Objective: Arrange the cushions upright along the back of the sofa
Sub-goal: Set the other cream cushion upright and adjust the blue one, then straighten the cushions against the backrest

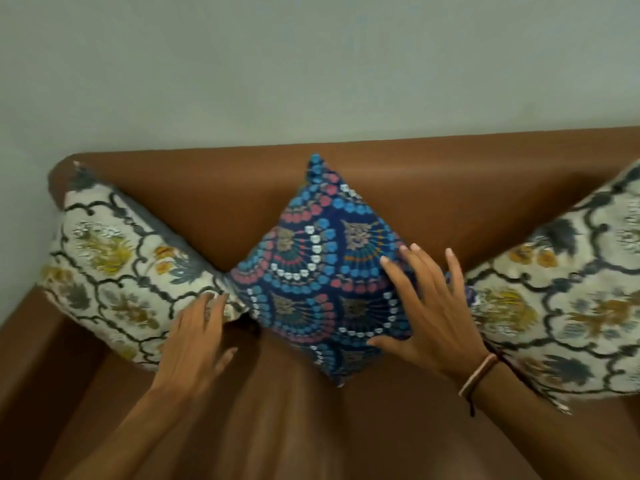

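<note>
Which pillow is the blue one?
The middle cushion with blue, pink and white dotted fans, set on its corner against the brown sofa back. The cream floral cushions at left and right aren't blue.

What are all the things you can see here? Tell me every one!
blue cushion: 1, dark blue with pink, light blue and white dots, middle of the sofa, standing on a corner against the backrest.
cream cushions: 2, cream with grey and yellow flowers, one at the left end, one at the right end, both leaning on the backrest.
sofa: 1, brown, against the wall.
wall: 1, pale grey-green, behind the sofa.
bracelet: 1, light brown, on the right wrist.
left hand: 1, open, fingertips on the left cream cushion's corner.
right hand: 1, open, flat on the blue cushion.
</note>
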Tool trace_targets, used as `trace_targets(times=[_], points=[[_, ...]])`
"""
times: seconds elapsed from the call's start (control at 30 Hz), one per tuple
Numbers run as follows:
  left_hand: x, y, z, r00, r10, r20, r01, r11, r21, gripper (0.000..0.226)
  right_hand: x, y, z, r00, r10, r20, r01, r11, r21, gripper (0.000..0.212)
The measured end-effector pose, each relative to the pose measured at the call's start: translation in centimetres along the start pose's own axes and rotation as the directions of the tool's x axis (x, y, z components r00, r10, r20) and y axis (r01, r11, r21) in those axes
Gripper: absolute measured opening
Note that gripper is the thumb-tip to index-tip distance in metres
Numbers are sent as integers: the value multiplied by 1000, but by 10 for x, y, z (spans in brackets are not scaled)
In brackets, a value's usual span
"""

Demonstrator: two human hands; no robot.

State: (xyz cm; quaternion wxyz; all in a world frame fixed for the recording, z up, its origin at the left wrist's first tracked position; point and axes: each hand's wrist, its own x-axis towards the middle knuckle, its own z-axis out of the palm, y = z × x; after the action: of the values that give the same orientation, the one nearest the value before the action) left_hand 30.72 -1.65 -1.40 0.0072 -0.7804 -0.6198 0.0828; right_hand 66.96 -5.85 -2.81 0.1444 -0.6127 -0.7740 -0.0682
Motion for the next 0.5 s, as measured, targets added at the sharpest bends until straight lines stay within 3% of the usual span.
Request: trace_targets(times=[0.07, 0.13, 0.23, 0.37, 0.4, 0.5], points=[[19, -32, -4, 998, 57, -12, -57, 997, 57, 97, 16, -49, 10, 988, -120, -100, 125, 991, 39, 104], [36, -69, -1, 989, 151, -11, -147, 976, 162, 110, 45, -109, 25, 965, -240, -102, 245, 969, 39, 100], [63, -99, 13, 962, 273, 15, -266, 921, 283, 126, 105, -179, 40, 951, -278, 132, 282, 959, -12, 104], [94, -119, 40, 931, 364, -5, -334, 860, 386, 125, 186, -212, 62, 879, -123, 460, 248, 943, -220, 119], [99, -122, 44, 925, 380, -22, -343, 855, 390, 121, 197, -213, 66, 858, -73, 509, 245, 928, -281, 113], [109, -126, 46, 921, 388, -10, -359, 862, 358, 105, 202, -208, 73, 872, -46, 488, 216, 930, -298, 53]])
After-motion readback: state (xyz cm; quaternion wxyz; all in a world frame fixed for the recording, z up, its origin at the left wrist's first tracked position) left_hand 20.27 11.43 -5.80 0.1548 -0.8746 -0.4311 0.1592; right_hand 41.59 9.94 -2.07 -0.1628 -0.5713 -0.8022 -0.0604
